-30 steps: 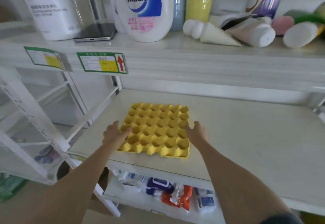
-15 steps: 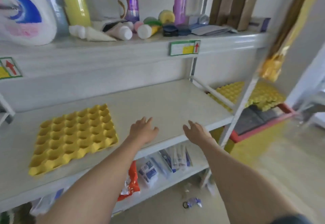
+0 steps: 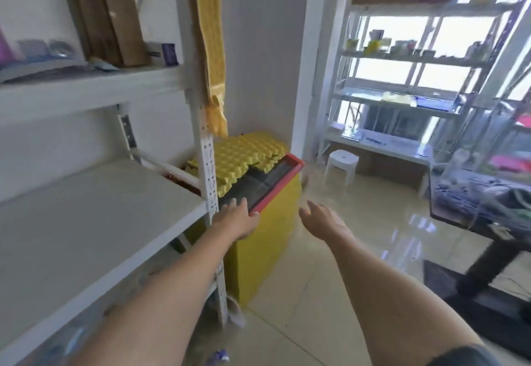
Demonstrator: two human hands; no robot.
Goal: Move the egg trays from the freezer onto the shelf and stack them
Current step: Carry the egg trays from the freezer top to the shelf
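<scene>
The view has swung right since half a second ago: the single yellow tray that lay on the white shelf board (image 3: 94,210) is out of frame, and the yellow chest freezer with a red-framed glass lid (image 3: 270,239), then only glimpsed behind the rack, now sits at frame centre.

Two bare forearms reach up from the bottom edge. The left hand (image 3: 235,217) is spread flat, palm down, fingers loosely apart, over the near red corner of the lid, just right of the white perforated rack post (image 3: 211,181); whether it touches the lid I cannot tell. The right hand (image 3: 321,219) hangs open and empty above the glossy beige floor tiles (image 3: 310,302), fingers relaxed.

Beyond the hands, the yellow moulded egg trays (image 3: 244,155) lie on the freezer lid, overlapping; their number cannot be counted, and the post hides their left part. One white stool (image 3: 342,161) stands further back, before blurred white racks (image 3: 408,58) by the bright window.
</scene>
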